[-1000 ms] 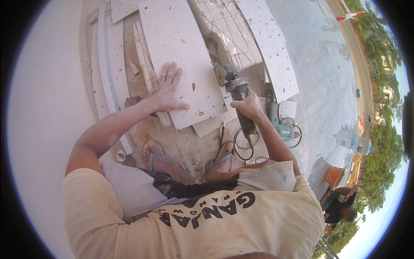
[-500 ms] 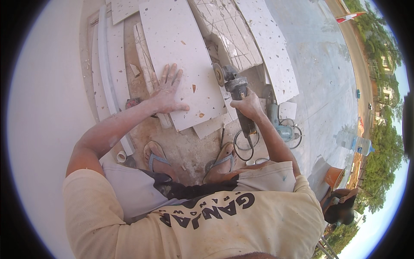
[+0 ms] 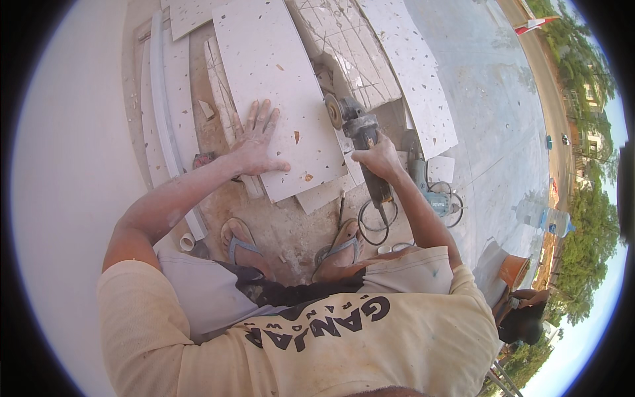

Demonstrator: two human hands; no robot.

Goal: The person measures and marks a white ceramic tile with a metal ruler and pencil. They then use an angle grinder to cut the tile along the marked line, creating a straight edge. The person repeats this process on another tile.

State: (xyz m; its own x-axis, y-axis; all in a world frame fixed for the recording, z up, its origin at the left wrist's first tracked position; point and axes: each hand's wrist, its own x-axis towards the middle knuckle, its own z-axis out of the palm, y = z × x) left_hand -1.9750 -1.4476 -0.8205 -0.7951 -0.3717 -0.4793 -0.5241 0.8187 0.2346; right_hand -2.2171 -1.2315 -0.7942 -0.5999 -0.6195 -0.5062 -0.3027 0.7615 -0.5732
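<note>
My left hand [image 3: 256, 147] lies flat with fingers spread on a white terrazzo tile [image 3: 291, 86] flecked with brown and grey chips. Wrapped round the body of a black angle grinder [image 3: 369, 145], my right hand [image 3: 380, 159] holds the tool at the tile's right edge. The grinder's round disc [image 3: 333, 111] stands upright along that edge; whether it touches the tile I cannot tell. Fine pale dust coats both hands. From the grinder's rear end a black cord [image 3: 383, 221] runs down and loops on the floor.
A scored white block [image 3: 350, 53] and another speckled slab [image 3: 417, 86] lie to the right. Beside them rests a teal power tool [image 3: 433, 198]. Long strips [image 3: 162, 99] lie at left near a white wall [image 3: 73, 165]. Farther right are a water bottle [image 3: 542, 217], an orange bucket [image 3: 512, 271] and another person [image 3: 522, 321].
My hands, the grinder and the tile keep nearly the same places. The other person at the far right has shifted slightly.
</note>
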